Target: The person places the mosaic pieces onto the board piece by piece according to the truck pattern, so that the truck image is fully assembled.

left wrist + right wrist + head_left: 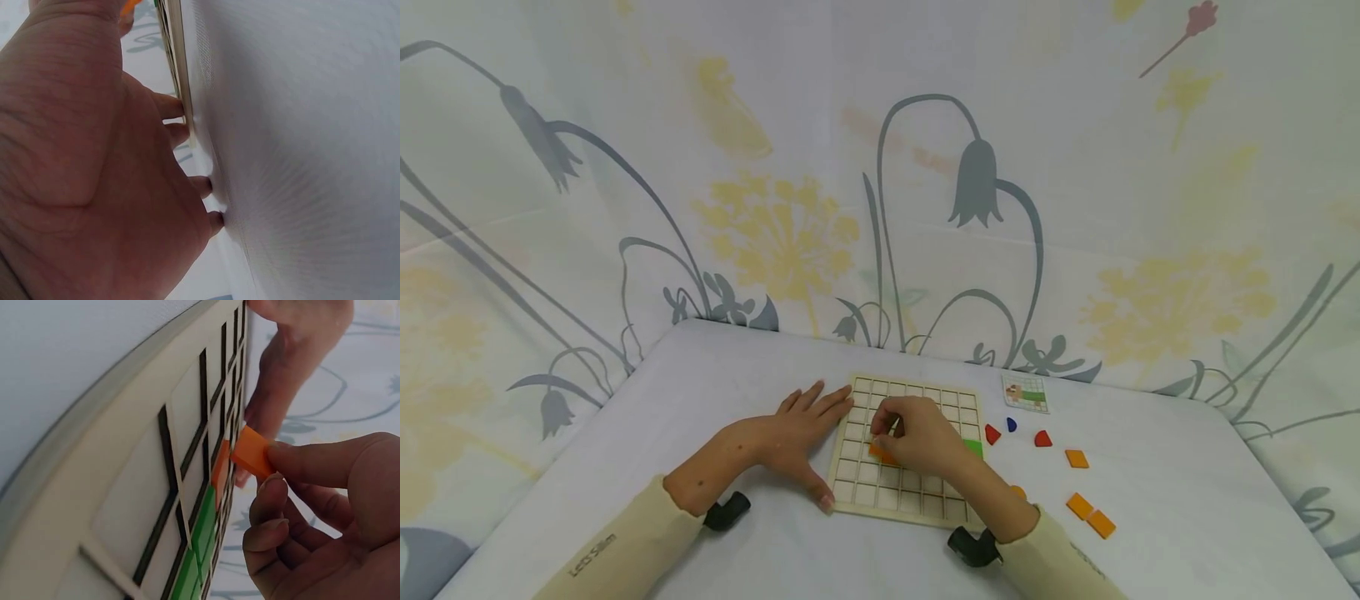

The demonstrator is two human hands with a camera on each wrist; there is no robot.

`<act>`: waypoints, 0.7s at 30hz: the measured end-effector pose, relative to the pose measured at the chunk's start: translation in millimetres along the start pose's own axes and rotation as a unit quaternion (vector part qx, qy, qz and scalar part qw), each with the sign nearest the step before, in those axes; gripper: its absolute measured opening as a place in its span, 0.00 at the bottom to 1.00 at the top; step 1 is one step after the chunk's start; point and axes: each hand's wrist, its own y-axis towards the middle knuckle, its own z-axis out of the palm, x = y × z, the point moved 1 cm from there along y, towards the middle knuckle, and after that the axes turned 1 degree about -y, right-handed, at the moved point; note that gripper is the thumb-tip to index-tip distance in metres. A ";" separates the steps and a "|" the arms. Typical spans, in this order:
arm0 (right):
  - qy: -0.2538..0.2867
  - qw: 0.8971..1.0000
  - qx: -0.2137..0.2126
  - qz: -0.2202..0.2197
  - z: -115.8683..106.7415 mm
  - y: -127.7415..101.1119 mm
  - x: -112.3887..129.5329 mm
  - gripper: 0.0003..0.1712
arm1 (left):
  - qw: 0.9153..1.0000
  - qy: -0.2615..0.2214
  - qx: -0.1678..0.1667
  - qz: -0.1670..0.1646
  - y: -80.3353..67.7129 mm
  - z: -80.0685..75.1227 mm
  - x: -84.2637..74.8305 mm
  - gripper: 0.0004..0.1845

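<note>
A wooden grid board (pixel 865 496) lies flat on the white-covered table. My left hand (pixel 793 440) is spread at its left side, the fingertips at the upper left edge and the thumb by the lower left corner. Over the board's middle, my right hand (pixel 921 433) pinches an orange square tile (pixel 251 452) between thumb and forefinger. That tile is tilted, its lower edge right by the grid. Beside it, another orange tile (pixel 220 472) sits in a cell. Green tiles (pixel 203 525) fill cells nearer the right wrist camera; the right hand and forearm partly hide them in the head view.
Right of the board lie red pieces (pixel 1042 438), a small blue piece (pixel 1011 425) and several orange pieces (pixel 1079 506). A small picture card (pixel 1025 392) with a grid pattern lies behind them. Flower-printed cloth (pixel 820 167) rises at the table's back edge.
</note>
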 end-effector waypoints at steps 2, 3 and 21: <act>-0.002 1.000 -0.003 0.002 3.1 3.9 0.2 0.07 | 1.000 0.001 0.000 0.000 0.1 -0.3 -0.6 0.76; -0.002 1.000 -0.005 0.001 4.4 5.6 0.2 0.07 | 1.000 0.002 0.001 0.000 0.2 -0.4 -0.7 0.76; -0.029 0.999 -0.039 -0.003 0.8 -14.3 3.9 0.05 | 1.000 -0.006 0.002 0.004 -0.6 -0.6 1.1 0.76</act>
